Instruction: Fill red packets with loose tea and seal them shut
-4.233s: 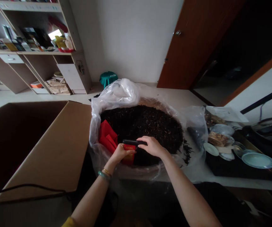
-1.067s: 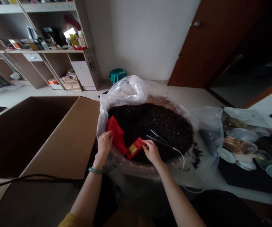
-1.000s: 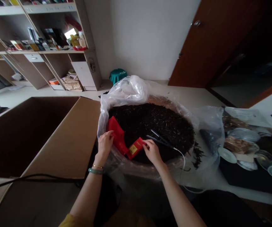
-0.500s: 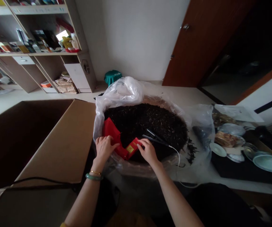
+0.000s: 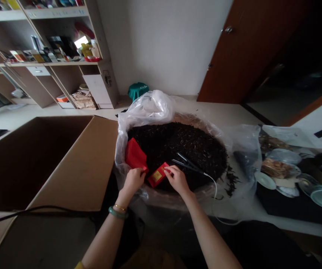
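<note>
My right hand (image 5: 177, 180) pinches the upper right corner of a small red packet (image 5: 157, 175) with a gold label. Closed fingertips of my left hand (image 5: 133, 182) are at the lower right edge of other red packaging (image 5: 135, 154), which lies at the left side of the heap. Beneath both hands spreads a large heap of dark, dry, twisted leaves (image 5: 177, 140), like loose tea, inside a clear plastic bag (image 5: 149, 108). A black two-armed tool (image 5: 190, 165), much like a hair straightener, rests on the leaves with its arms apart, just beyond my right hand.
An open cardboard box (image 5: 74, 168) stands at the left. A white cord (image 5: 215, 201) runs from the black tool to the floor. Dishes (image 5: 264, 180) and bagged food stand at the right. Behind are shelves (image 5: 65, 63), a green-covered bin (image 5: 138, 90) and a brown door (image 5: 234, 56).
My left hand has moved right and its fingers have drawn together at the edge of the red packaging. The labelled packet now shows apart from that packaging. The view has shifted slightly.
</note>
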### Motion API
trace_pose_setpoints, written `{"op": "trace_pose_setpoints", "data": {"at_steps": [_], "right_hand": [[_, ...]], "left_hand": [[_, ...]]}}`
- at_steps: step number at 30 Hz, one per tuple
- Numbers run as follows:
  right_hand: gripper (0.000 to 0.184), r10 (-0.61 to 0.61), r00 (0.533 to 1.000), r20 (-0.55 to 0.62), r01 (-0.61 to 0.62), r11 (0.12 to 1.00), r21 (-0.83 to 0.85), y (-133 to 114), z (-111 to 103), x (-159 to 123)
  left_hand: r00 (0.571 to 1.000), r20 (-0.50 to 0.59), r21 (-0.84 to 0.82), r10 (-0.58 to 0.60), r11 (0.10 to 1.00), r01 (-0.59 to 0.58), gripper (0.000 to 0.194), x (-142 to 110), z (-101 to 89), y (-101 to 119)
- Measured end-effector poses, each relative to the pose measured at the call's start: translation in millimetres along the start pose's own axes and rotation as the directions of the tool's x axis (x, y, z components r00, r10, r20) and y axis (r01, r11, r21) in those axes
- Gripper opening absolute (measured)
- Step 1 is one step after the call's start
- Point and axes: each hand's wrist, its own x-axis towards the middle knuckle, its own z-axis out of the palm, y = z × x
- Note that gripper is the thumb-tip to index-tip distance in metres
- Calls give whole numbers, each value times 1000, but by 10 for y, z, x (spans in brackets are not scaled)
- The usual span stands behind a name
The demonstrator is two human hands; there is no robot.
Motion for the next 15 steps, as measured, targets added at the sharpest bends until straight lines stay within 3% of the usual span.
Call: {"op": "trace_pose_setpoints", "data": {"at_steps": [3,9,11,15], "right_hand": [[24,-3,1000,7,3,1000,7,-9,-11,4],[25,-25,1000,7,25,999,28,-37,-14,8],[24,-35,999,22,34,999,32,-57,-10,7],[21,-54,997,61,52,998,31,-97,-15,5]], "left_hand": [[999,-8,23,-53,998,53,24,-12,-57,-38],[974,-180,-158,-137,981,109,12,4,56,-52],[970,-220,-223,-105,973,55,8,26,95,-76],[981,-187,-329,54,937,-115,32,64,110,-145]]}}
